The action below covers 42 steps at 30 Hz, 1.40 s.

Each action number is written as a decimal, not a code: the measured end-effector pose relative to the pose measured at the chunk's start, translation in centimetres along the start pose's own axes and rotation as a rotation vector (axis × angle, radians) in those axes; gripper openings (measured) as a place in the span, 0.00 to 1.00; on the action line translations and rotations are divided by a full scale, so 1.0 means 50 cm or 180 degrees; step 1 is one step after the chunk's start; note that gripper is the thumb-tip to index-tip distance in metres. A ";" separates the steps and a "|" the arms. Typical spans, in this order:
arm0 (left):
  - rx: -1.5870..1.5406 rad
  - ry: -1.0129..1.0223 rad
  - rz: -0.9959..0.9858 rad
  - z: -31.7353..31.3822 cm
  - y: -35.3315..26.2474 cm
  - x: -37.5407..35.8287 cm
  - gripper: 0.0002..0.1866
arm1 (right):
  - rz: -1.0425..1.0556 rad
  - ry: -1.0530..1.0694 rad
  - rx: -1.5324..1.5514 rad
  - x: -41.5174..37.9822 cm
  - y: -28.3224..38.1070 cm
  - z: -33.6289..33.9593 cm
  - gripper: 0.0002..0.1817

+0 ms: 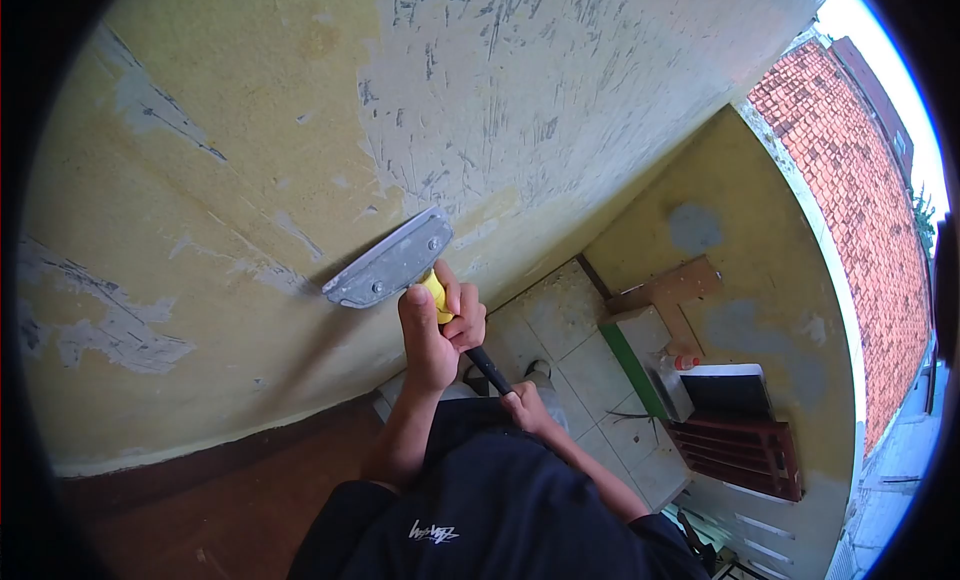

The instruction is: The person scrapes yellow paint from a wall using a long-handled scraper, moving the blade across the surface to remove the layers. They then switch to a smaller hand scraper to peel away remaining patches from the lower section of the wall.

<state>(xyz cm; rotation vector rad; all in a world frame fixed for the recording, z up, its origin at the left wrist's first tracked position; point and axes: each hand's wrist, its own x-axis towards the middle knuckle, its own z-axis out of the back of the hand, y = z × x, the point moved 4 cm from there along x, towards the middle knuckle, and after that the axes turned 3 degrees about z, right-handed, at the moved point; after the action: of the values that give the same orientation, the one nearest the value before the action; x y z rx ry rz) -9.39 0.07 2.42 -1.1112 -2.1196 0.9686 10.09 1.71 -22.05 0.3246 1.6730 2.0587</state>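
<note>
Dark shirt (500,500) fabric, bearing a white printed mark, lies nearest the camera. Both hands are closed on a long scraper, held in front of the yellow wall (250,110). The left hand (430,348) grips the yellow collar (437,292) just below the wide grey blade (392,264); the right hand (527,408) is wrapped around the black handle (488,370), close to the shirt. The blade sits at a slant against the wall's surface, though edge contact cannot be confirmed from this angle. Above it, a pale patch (560,70) shows dark streaks. On the tiled floor (565,320), a green-sided box (630,365) stands near a dark red slatted panel (735,455).
</note>
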 end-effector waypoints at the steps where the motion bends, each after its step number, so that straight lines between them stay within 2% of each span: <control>1: -0.0010 0.0016 0.0012 -0.001 -0.002 0.000 0.29 | -0.0006 -0.0018 0.0053 0.000 0.007 -0.002 0.38; 8: -0.0045 0.0151 0.0019 -0.008 -0.010 0.006 0.29 | 0.0067 -0.0214 0.0122 -0.002 0.046 0.001 0.38; 14: -0.0049 0.0060 -0.0005 0.008 0.013 -0.008 0.29 | 0.0001 0.0039 0.0068 -0.011 0.008 0.004 0.37; 30: -0.0098 0.0007 0.0027 0.002 0.003 -0.007 0.29 | -0.0041 0.0039 -0.0052 -0.011 -0.004 0.014 0.39; 42: -0.0443 0.0109 0.0077 -0.013 0.021 -0.005 0.29 | -0.0348 0.0015 -0.0421 -0.054 0.084 0.087 0.38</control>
<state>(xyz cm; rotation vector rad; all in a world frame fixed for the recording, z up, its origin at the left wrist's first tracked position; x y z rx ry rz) -8.34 0.50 1.93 -1.2147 -2.1776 0.8171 13.55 3.47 -16.71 0.1805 1.5136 2.0773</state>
